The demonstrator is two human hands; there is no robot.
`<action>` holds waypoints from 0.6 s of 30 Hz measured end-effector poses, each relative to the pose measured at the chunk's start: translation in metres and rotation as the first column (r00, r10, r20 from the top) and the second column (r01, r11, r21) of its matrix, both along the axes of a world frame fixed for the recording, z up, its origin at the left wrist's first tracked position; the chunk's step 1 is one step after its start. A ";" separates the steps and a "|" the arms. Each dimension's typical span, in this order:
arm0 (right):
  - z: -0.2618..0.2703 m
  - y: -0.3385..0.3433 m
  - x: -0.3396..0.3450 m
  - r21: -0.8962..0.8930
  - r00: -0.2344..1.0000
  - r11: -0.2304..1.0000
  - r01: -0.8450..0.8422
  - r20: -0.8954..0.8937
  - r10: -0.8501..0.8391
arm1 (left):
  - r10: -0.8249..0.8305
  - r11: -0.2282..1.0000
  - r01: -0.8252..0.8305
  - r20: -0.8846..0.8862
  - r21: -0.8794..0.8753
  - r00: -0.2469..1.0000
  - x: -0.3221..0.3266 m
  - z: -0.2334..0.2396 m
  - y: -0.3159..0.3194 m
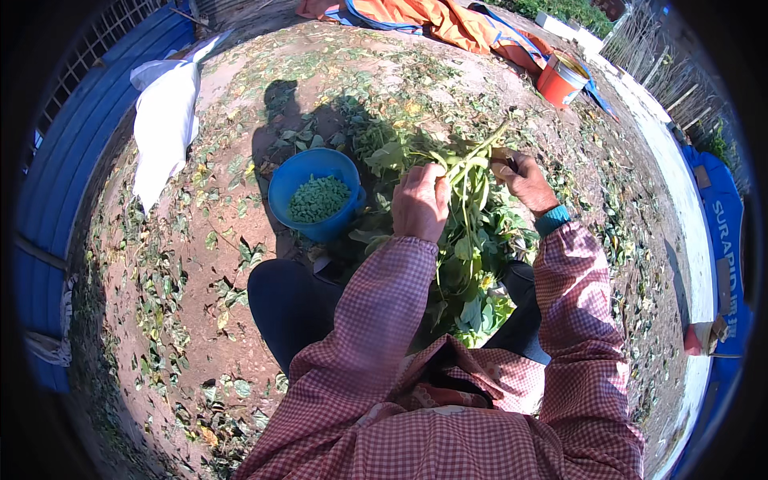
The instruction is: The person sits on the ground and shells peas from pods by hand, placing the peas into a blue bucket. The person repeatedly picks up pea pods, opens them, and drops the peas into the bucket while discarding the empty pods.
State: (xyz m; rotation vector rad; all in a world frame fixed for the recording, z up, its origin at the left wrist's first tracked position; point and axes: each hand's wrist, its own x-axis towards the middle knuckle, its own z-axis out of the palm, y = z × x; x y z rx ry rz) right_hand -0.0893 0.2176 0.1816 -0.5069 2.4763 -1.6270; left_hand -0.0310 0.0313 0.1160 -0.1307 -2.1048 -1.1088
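Note:
A bundle of green bean plants (474, 174) with pods and stems hangs between my hands, above a leafy heap (474, 252) that lies between my knees. My left hand (422, 201) is closed around pods or stems at the bundle's left side. On the right, my right hand (525, 180) pinches part of the bundle near its thick stems; what exactly is between the fingers is hard to tell. Left of my hands, a blue plastic bucket (279, 195) stands on the ground, with shelled green beans (319, 199) inside.
Scattered leaves (159, 300) cover much of the ground. A white sack (165, 126) lies at the left by blue corrugated sheeting (54, 198). An orange tarpaulin (432, 21) is at the back, with a red and white bucket (561, 81) beside it. A low white kerb (678, 198) runs along the right.

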 end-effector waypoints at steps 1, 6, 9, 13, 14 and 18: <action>-0.009 0.000 0.001 0.005 1.000 1.000 0.023 -0.007 -0.023 | -0.046 0.999 0.046 0.024 0.022 0.999 0.001 0.002 0.001; -0.031 0.009 -0.014 -0.136 0.953 0.982 0.129 0.291 -0.085 | -0.189 0.971 0.162 0.151 0.173 0.970 0.002 -0.004 0.009; -0.049 0.001 -0.026 -0.088 0.998 0.995 0.048 -0.047 -0.052 | -0.299 0.924 0.249 0.143 0.291 0.943 0.002 -0.014 0.012; -0.094 -0.008 -0.036 0.189 0.947 0.954 0.233 -0.269 -0.178 | -0.469 0.737 0.290 0.153 0.611 0.870 0.010 -0.009 0.015; -0.109 -0.012 -0.039 0.161 0.941 0.962 0.219 -0.295 -0.165 | -0.485 0.718 0.240 0.222 0.654 0.846 0.016 -0.004 0.013; -0.149 -0.003 -0.053 0.408 0.912 0.816 0.409 -0.175 -0.370 | -0.482 0.676 0.184 0.239 0.714 0.843 0.058 0.020 -0.022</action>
